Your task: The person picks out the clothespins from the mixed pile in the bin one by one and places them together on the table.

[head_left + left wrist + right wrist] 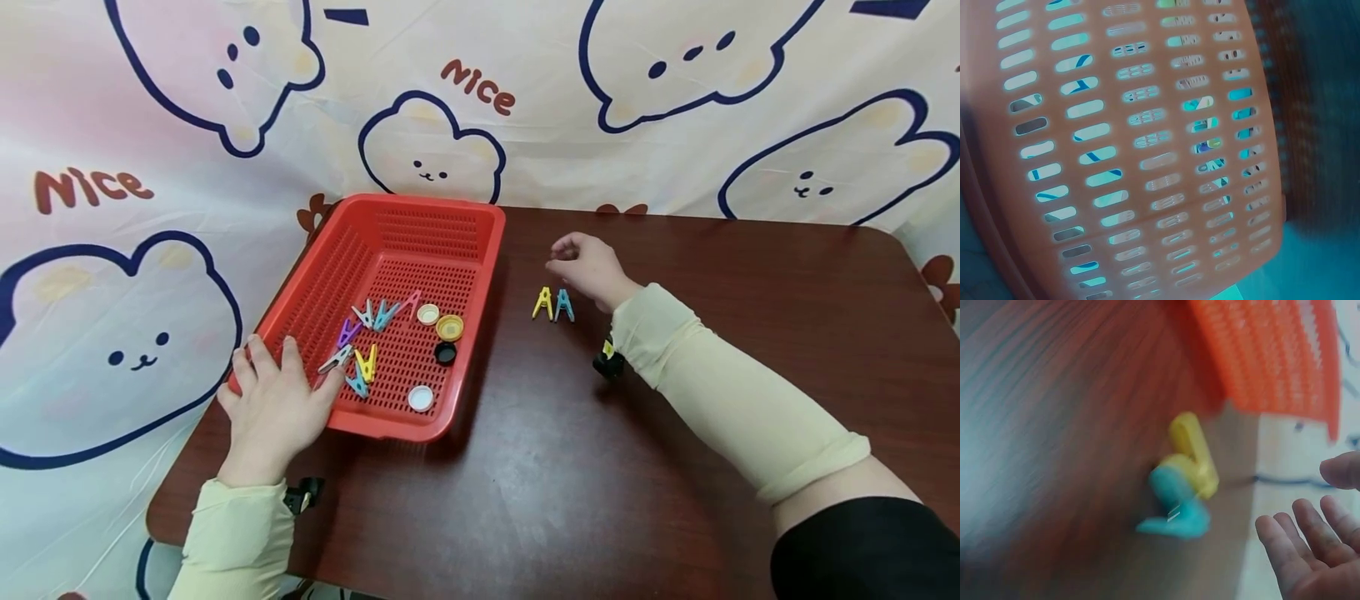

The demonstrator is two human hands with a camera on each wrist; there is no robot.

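My left hand (277, 417) rests with spread fingers over the near left rim of a red plastic basket (420, 202). The basket's slotted wall (1102, 72) fills most of the left wrist view. To the right of the basket, a yellow clothespin (544, 296) and a blue clothespin (562, 297) stand side by side on the table. Just beyond them hovers my right hand (592, 268), fingers loosely bent and holding nothing. In the right wrist view its fingers (1272, 540) are apart, beside the blurred yellow clothespin (1202, 456) and blue clothespin (1179, 515).
Inside the basket lie several clothespins, among them a purple one (348, 333) and a pink one (412, 300). Bottle caps sit along its right side, including a yellow cap (450, 327) and a black cap (446, 354). A printed cloth (540, 167) hangs behind the brown table (525, 483).
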